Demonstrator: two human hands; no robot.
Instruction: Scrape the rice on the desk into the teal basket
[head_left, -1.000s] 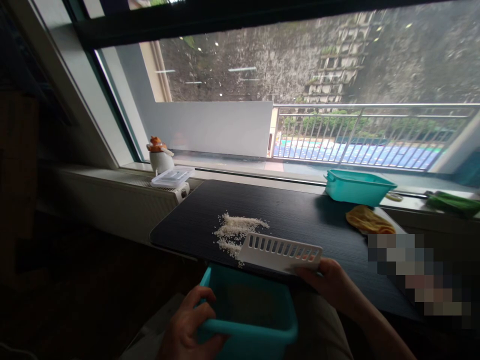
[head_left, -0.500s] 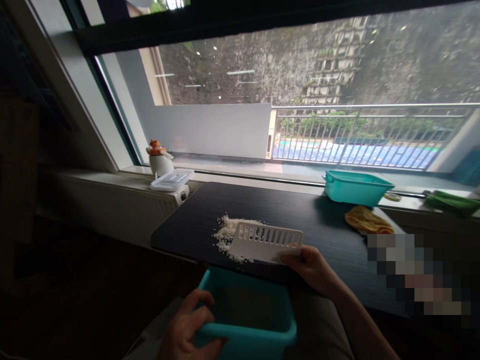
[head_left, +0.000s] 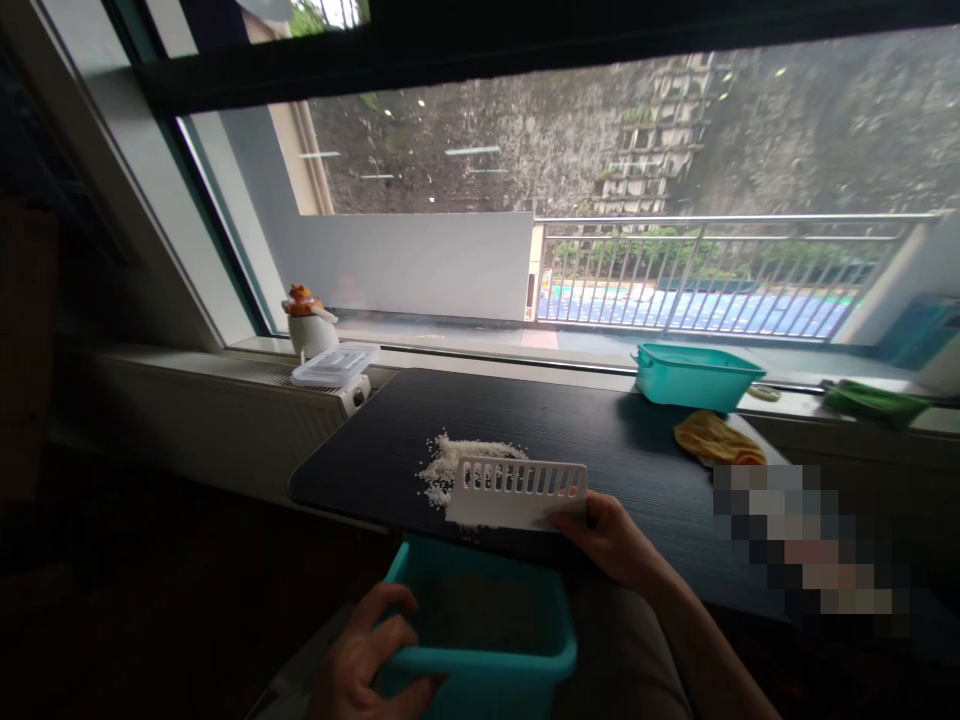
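My right hand [head_left: 611,540] pinches the right end of a white slotted plastic plate [head_left: 502,507], tilted over the dark table near its front edge. Behind it and to its left, white grains that look like rice [head_left: 450,460] lie in a loose, spread pile. Some grains show through the slots. My left hand [head_left: 367,640] grips the left rim of a turquoise plastic bin [head_left: 487,660], which is held below the table's front edge, over my lap. The bin's inside is dark, so its contents cannot be made out.
Another turquoise bin [head_left: 697,378] stands at the table's back right, with a yellow cloth [head_left: 718,440] in front of it. A clear plastic lid [head_left: 335,364] and a white pot-like container [head_left: 311,330] are by the window at left. A green cloth [head_left: 874,403] lies on the right sill.
The slotted plate has come slightly toward the table's front edge, uncovering more grains behind it. My left hand stays on the bin rim. The whole view has shifted a little.
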